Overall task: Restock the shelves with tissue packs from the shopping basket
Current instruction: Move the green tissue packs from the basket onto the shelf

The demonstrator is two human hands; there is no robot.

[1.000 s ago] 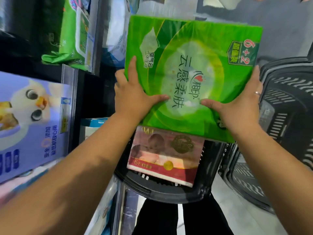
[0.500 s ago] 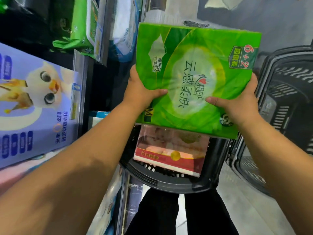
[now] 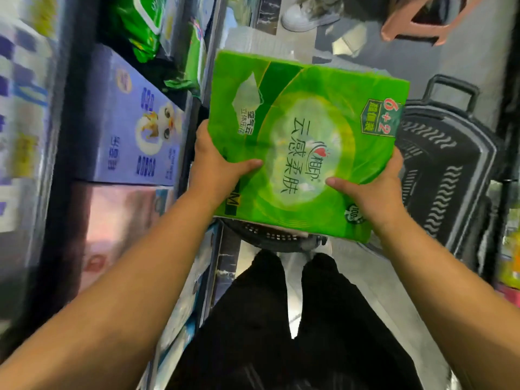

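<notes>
A narrow shop aisle, with shelves point(image 3: 66, 136) of boxed goods along the left and grey floor ahead. Both hands grasp the green tissue pack point(image 3: 304, 142) at its near corners. The left hand point(image 3: 216, 167) and right hand point(image 3: 374, 192) each lay a thumb on the printed face, fingers hidden beneath. The pack is held above the shopping basket point(image 3: 275, 237), just beside the shelf edge. It looks light, soft and slick-wrapped, so gripping both sides seems wise. A second basket point(image 3: 444, 170) crowds the right; the left shelves look tightly stocked.
</notes>
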